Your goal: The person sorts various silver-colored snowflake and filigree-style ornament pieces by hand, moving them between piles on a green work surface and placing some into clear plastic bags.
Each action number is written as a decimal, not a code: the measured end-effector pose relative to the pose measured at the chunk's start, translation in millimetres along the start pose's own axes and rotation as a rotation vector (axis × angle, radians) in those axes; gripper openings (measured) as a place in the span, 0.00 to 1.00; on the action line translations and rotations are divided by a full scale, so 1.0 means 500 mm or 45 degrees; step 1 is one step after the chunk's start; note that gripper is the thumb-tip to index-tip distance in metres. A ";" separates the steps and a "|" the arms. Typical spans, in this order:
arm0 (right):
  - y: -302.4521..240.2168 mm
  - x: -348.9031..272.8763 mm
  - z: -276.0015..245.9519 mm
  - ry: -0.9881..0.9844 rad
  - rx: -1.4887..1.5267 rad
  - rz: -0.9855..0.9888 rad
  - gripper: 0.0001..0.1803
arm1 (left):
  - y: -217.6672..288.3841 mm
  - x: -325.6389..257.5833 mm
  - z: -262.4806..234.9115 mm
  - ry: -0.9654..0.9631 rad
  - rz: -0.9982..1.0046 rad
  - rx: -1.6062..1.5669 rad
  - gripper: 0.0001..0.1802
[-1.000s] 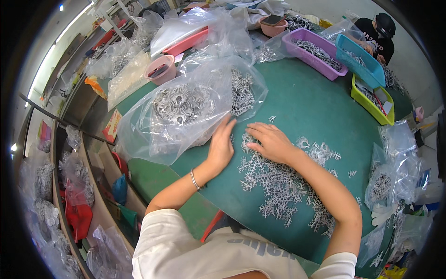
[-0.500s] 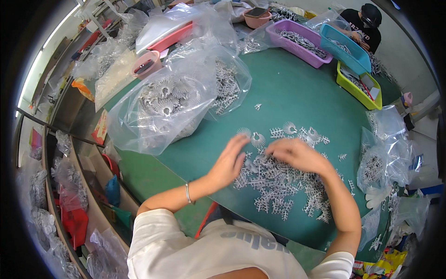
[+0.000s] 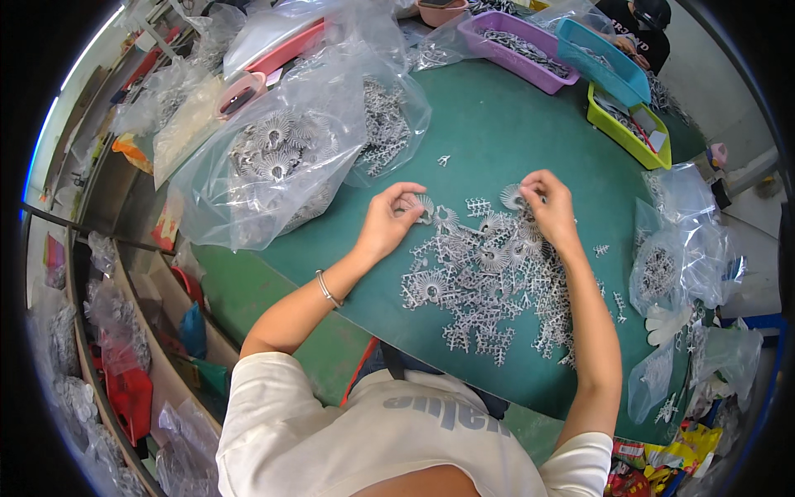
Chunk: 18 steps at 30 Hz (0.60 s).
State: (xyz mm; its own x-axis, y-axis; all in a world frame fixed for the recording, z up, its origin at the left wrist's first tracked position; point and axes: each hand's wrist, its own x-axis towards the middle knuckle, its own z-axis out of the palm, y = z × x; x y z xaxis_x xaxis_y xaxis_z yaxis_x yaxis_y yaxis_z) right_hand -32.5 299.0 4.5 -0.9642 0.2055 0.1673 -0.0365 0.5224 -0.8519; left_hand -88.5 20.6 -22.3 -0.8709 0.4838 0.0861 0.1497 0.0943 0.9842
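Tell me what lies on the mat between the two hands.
In the head view, grey plastic parts lie on the green mat between the left hand and the right hand.

A large clear plastic bag of grey sprue parts lies at the upper left of the green bench. Smaller clear bags sit at the right edge. A yellow and red printed packet lies at the lower right corner. More clear bags fill the shelves at far left.
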 end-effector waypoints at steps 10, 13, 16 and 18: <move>-0.091 -0.126 -0.048 -0.376 0.104 0.170 0.18 | 0.047 0.020 0.077 -0.293 -0.200 0.001 0.14; -0.095 -0.139 -0.022 -0.320 -0.727 -0.075 0.17 | 0.083 -0.003 0.103 -0.274 0.289 0.947 0.16; -0.065 -0.132 -0.028 -0.170 -0.472 -0.222 0.11 | 0.084 0.002 0.109 -0.232 0.246 0.898 0.11; -0.058 -0.125 -0.056 -0.049 -0.186 -0.231 0.09 | 0.081 0.011 0.107 -0.158 0.287 0.753 0.09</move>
State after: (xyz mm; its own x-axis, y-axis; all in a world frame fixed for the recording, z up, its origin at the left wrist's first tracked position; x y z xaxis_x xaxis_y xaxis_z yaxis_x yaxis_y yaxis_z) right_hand 36.3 294.3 32.6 -0.9547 0.0673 0.2898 -0.1745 0.6625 -0.7285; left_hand -62.4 73.7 9.9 -0.7327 0.6414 0.2276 0.5865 0.4253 0.6893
